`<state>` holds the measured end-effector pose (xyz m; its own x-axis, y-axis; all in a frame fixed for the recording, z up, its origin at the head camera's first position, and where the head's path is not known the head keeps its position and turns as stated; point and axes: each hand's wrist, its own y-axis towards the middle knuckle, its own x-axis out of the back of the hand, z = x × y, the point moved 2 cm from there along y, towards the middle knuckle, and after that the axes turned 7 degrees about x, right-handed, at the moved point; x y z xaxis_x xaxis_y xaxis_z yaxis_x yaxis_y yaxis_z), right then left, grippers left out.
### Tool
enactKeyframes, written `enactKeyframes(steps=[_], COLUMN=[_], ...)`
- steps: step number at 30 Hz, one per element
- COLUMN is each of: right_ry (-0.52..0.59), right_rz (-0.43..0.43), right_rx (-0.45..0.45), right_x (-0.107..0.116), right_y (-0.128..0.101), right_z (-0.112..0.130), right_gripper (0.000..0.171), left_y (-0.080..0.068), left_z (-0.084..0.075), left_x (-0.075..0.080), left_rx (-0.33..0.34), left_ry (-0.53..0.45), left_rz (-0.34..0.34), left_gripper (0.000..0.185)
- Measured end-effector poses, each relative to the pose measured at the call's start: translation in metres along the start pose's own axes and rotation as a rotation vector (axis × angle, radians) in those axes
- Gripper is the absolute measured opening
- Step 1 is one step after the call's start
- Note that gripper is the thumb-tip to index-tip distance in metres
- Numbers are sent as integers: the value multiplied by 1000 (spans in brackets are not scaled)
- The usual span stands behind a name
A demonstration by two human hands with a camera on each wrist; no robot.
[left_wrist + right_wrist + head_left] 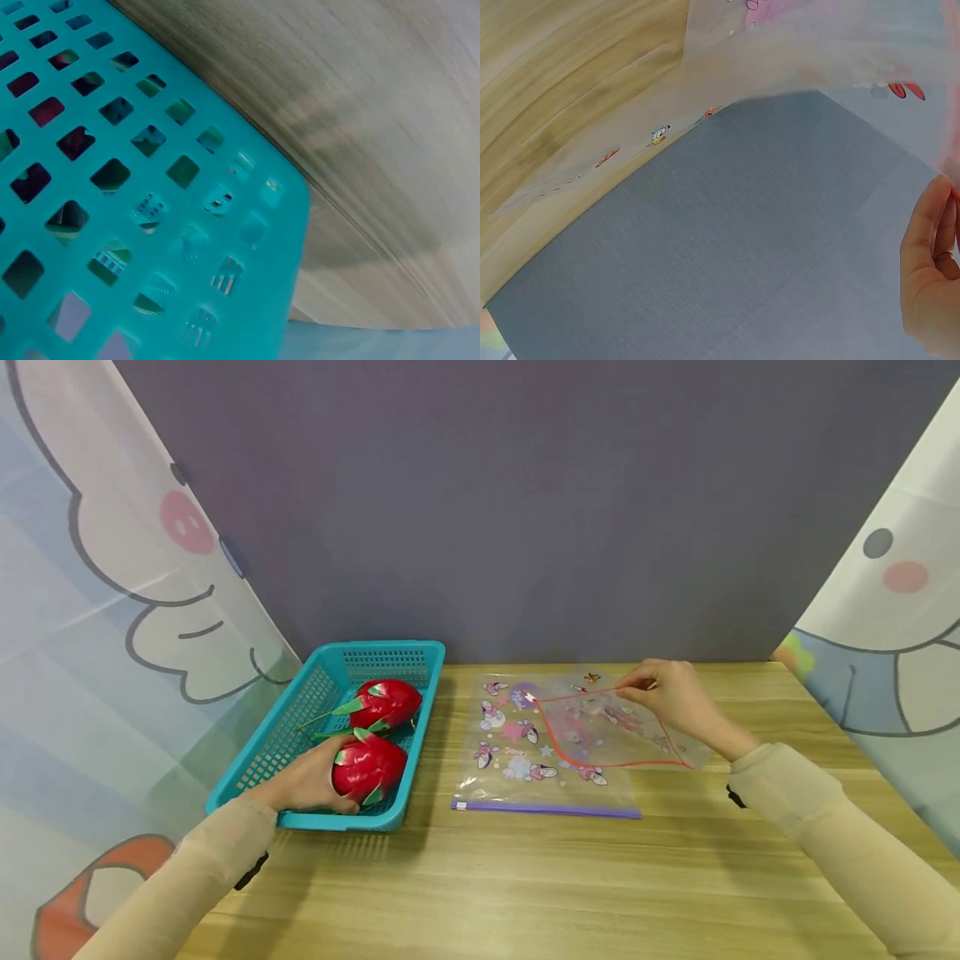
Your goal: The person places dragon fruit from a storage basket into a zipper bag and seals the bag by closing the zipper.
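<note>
Head view: your left hand (303,781) grips the near dragon fruit (369,768) inside the basket (262,752); your right hand (675,697) pinches the zip bag's (525,752) raised red-edged mouth.

No words, numbers or brand marks can be read anywhere; the bag (555,739) bears only small cartoon prints, and the curtains (112,568) only large cartoon drawings.
</note>
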<state>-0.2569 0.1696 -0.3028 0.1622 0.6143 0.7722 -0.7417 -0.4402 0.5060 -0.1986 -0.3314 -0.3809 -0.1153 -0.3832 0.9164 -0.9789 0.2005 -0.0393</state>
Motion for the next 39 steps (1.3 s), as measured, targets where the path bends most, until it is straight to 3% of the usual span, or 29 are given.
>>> enactKeyframes(steps=[13, 20, 28, 39], right_ry=[-9, -8, -28, -17], right_rz=[3, -10, 0, 29], right_rx=[8, 13, 0, -17], right_x=[-2, -3, -2, -3], right_y=[5, 4, 6, 6], right_z=[3, 1, -3, -3], right_gripper=[4, 4, 4, 5], left_y=[-2, -4, -7, -17], left_z=[-6, -10, -18, -39], left_x=[5, 9, 14, 31], left_rx=[-44, -55, -115, -131], left_ry=[64, 85, 132, 302], left_rz=[-65, -124, -201, -323], left_gripper=[94, 90, 93, 92])
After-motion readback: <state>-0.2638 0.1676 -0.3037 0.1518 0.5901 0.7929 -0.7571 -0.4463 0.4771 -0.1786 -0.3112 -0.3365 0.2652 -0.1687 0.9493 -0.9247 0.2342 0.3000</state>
